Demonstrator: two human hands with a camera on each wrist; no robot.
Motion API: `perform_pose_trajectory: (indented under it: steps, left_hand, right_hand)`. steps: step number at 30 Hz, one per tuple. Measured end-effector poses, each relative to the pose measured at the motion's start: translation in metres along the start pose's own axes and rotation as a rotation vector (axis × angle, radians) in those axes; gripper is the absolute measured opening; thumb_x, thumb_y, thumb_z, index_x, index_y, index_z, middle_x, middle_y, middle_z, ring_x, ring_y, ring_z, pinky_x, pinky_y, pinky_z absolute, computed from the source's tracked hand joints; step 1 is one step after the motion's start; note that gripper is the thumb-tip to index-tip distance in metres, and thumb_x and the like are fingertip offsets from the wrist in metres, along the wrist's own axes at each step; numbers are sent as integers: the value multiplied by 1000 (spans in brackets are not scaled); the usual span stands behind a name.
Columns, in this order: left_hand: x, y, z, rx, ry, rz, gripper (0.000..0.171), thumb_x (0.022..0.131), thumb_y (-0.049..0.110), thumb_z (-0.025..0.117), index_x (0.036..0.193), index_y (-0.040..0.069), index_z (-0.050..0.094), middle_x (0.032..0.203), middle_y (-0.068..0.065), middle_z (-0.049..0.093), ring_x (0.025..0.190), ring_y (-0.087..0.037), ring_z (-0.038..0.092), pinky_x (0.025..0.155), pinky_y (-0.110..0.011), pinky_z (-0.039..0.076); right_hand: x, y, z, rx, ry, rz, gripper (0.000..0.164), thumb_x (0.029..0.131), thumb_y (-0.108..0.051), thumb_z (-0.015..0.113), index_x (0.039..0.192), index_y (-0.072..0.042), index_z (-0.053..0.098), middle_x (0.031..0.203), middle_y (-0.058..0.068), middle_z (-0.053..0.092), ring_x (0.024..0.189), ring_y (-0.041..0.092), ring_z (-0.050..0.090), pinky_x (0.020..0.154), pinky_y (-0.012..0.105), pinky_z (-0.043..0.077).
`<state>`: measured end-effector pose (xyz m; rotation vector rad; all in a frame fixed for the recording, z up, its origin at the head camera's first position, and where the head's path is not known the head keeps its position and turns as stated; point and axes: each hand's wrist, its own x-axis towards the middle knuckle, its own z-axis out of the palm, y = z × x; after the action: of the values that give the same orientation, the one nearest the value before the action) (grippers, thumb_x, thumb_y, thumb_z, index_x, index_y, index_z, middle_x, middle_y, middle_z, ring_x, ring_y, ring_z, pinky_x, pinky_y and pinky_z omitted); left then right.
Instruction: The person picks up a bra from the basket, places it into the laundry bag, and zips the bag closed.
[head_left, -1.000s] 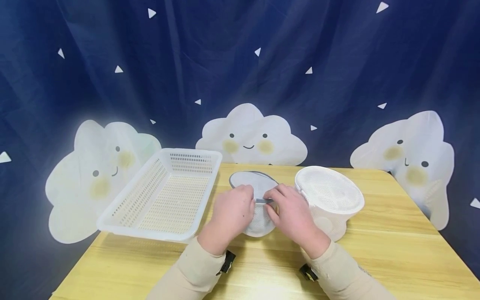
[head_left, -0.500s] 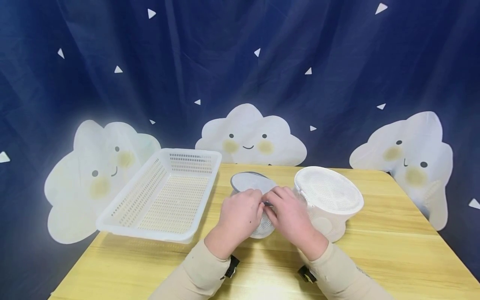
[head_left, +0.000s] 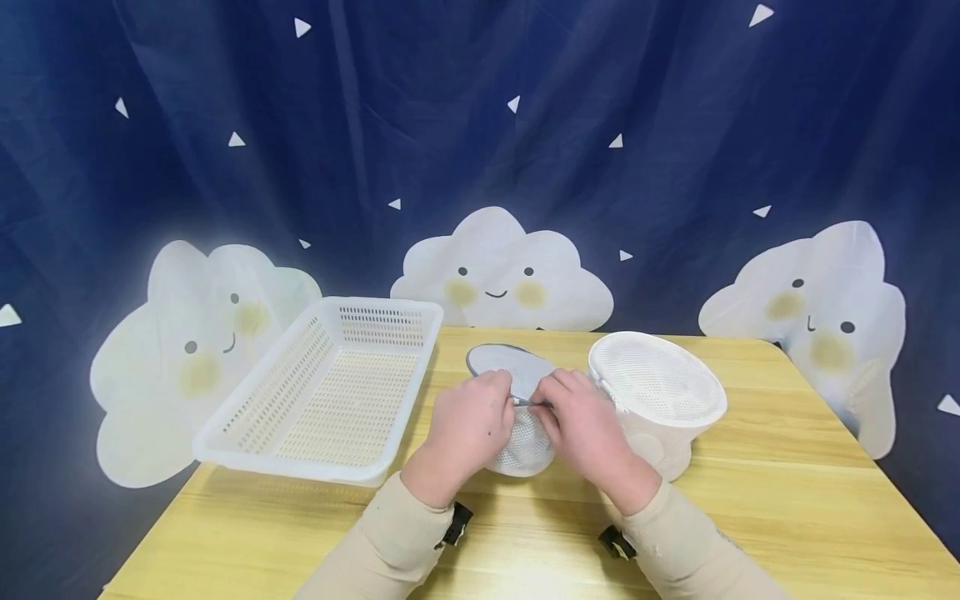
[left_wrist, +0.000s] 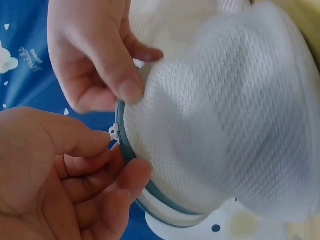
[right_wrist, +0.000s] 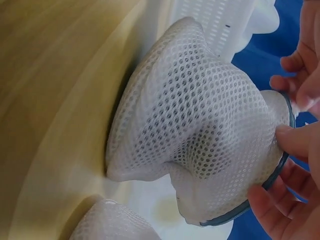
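Observation:
A small white mesh laundry bag (head_left: 522, 450) with a grey-blue zipped rim stands on the table between both hands, its round lid (head_left: 510, 363) tilted up at the back. My left hand (head_left: 468, 425) pinches the small white zipper pull (left_wrist: 114, 132) at the rim, as the left wrist view shows. With thumb and fingers, my right hand (head_left: 583, 429) grips the bag's rim just beside the pull. In the right wrist view the mesh side (right_wrist: 200, 120) is dented inward. The bag's inside is hidden.
A larger white mesh bag (head_left: 660, 383) stands close to the right hand. On the left, a white perforated plastic basket (head_left: 386, 446) sits on the wooden table (head_left: 795, 508). Behind hangs a dark blue curtain (head_left: 480, 108) with cloud faces.
My left hand moved right until it met the right hand, then back left, leaving a gap between them along the rim. The bag's lid shifted slightly right. My right hand stayed nearly in place.

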<state>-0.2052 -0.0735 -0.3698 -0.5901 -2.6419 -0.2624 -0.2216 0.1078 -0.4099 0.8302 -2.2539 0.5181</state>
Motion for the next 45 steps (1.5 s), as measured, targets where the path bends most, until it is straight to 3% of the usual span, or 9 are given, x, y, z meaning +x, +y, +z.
perform_pose_trajectory:
  steps: [6,13,17,24,32,45]
  left_hand:
    - [1,-7,-3,-19,12,-18,15,92,19,65,82,14,56,68,3,54,57,-21,59,46,-38,43]
    - [5,-19,-2,-19,10,-138,13,90,18,66,83,15,55,69,3,55,56,-21,56,47,-37,41]
    - [6,-21,-2,-33,10,-154,14,89,17,65,82,16,54,71,3,55,59,-23,57,48,-39,44]
    - [5,-19,-6,-21,-9,-128,16,90,18,65,80,17,54,69,4,52,58,-22,55,49,-39,44]
    - [3,-9,-11,-49,-5,-58,17,91,17,69,79,16,57,71,3,51,56,-17,51,48,-33,41]
    - [-1,3,-3,-97,14,37,17,93,18,69,82,14,57,79,1,53,63,-16,54,56,-33,48]
  right_hand:
    - [0,2,-1,8,-1,14,26,79,-4,82,86,-15,60,86,-3,59,79,22,52,69,35,46]
    - [0,3,-2,-19,-5,28,26,78,-4,82,86,-15,59,86,-2,57,80,24,52,69,37,47]
    - [0,2,-3,-27,-11,42,27,78,-4,82,87,-16,59,86,-2,57,80,24,53,69,37,48]
    - [0,3,-3,-29,-39,74,26,80,-2,79,90,-14,59,86,-2,55,80,24,51,69,37,47]
    - [-1,2,-1,-39,-83,123,21,83,-11,79,93,-15,61,87,-2,53,81,23,50,69,38,45]
    - [0,-1,0,-44,-45,34,21,81,-15,82,92,-16,65,89,-4,61,81,22,56,71,38,48]
